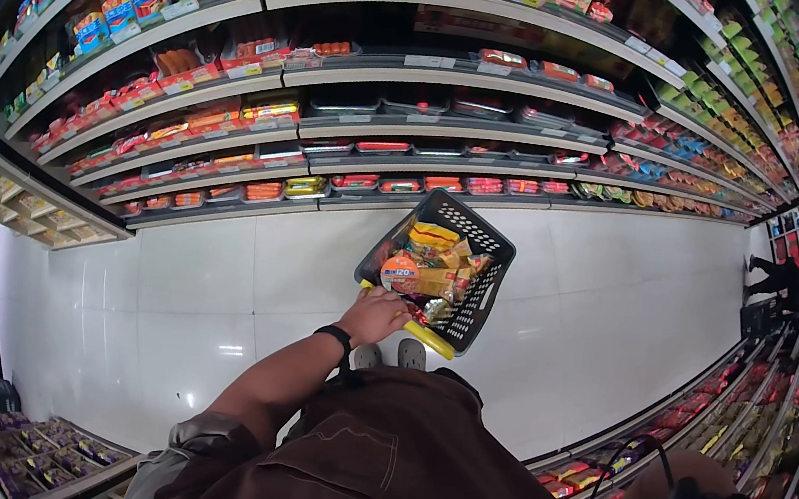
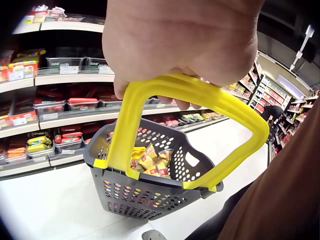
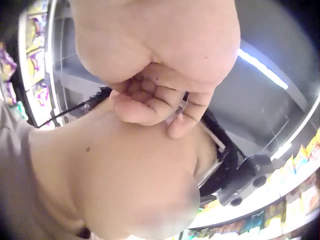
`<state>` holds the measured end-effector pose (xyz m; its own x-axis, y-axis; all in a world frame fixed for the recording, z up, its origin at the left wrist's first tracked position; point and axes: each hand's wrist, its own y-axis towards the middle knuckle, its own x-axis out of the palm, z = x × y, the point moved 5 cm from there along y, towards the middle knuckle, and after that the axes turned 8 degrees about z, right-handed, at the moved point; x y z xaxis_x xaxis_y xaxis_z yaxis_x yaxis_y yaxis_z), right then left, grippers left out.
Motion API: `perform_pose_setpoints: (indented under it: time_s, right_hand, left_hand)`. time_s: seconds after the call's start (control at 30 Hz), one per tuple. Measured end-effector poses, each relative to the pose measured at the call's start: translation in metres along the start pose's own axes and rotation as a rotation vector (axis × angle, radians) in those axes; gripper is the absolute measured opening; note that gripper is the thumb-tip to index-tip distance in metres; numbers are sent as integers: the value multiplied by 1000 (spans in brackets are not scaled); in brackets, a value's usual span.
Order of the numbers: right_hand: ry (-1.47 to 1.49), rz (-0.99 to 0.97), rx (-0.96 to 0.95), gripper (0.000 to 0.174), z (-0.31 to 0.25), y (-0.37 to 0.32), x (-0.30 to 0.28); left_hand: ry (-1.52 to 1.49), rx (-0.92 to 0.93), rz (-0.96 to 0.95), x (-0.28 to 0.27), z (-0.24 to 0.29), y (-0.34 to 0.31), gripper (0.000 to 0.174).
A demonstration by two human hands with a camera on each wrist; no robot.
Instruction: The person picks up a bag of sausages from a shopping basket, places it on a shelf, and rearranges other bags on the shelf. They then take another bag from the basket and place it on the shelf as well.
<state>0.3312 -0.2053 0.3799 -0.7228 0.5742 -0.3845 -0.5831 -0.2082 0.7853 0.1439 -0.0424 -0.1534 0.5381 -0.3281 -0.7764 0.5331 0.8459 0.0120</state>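
My left hand [image 1: 374, 315] grips the yellow handle [image 2: 125, 125] of a dark grey perforated shopping basket [image 2: 145, 197]. In the basket lie a yellow packet [image 1: 435, 236], several tan packets [image 1: 443, 282] and a packet with a round orange label [image 1: 401, 272]. The left wrist view shows the fingers wrapped over the handle's top bar. My right hand [image 3: 155, 45] is raised beside my head, its fingers curled near a black strap [image 3: 220, 140] and against the skin. Whether they hold anything, I cannot tell.
Chilled shelves [image 1: 461, 86] of packaged food curve along the front. Beneath the basket runs a pale tiled floor [image 1: 608, 277]. A person in dark clothes [image 1: 786, 285] is at the far right. More shelves with packets [image 1: 700, 420] line the right side, and a display stands [image 1: 42, 203] at left.
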Motion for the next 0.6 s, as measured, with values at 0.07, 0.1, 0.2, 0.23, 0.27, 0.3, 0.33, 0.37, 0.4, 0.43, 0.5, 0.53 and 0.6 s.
perform_pose_setpoints:
  time_s: [0.07,0.1,0.2,0.23,0.27,0.3,0.33,0.37,0.4,0.43,0.5,0.53,0.6]
  right_hand:
    - [-29,80,-4,23,-4,1,3]
    - [-44,115,-3,21,-7,2,3]
    - [-99,187,-12,17,-14,10,-4]
    - [-119,207,-24,16,-16,15,-7]
    - [-137,224,-40,15,-16,20,-12]
    - [-153,243,-55,14,-17,24,-16]
    - [-168,262,-69,13,-18,27,-20]
    - [-182,289,-82,12,-19,29,-22]
    - [-198,320,-92,12,-20,31,-25]
    - [-214,350,-101,11,-22,32,-28]
    - [-237,377,-110,11,-28,45,-36]
    - [-236,315,-126,12,-29,48,-44]
    - [-239,250,-142,12,-30,49,-40]
  left_hand:
    - [29,-3,-29,-4,1,0,29]
    - [53,-6,-58,-5,3,0,29]
    - [0,-5,-77,-8,4,0,27]
    - [2,-5,-93,-8,3,0,27]
    - [8,8,-93,-6,1,1,27]
    - [19,10,-88,-4,-1,0,27]
    - [30,11,-85,-4,0,1,27]
    - [20,22,-85,-5,0,1,27]
    - [4,22,-82,-9,2,0,27]
    - [-11,22,-82,-11,3,0,27]
    - [-9,31,-89,-12,5,1,27]
    - [-2,30,-92,-12,4,0,27]
    - [-4,38,-64,-10,2,0,27]
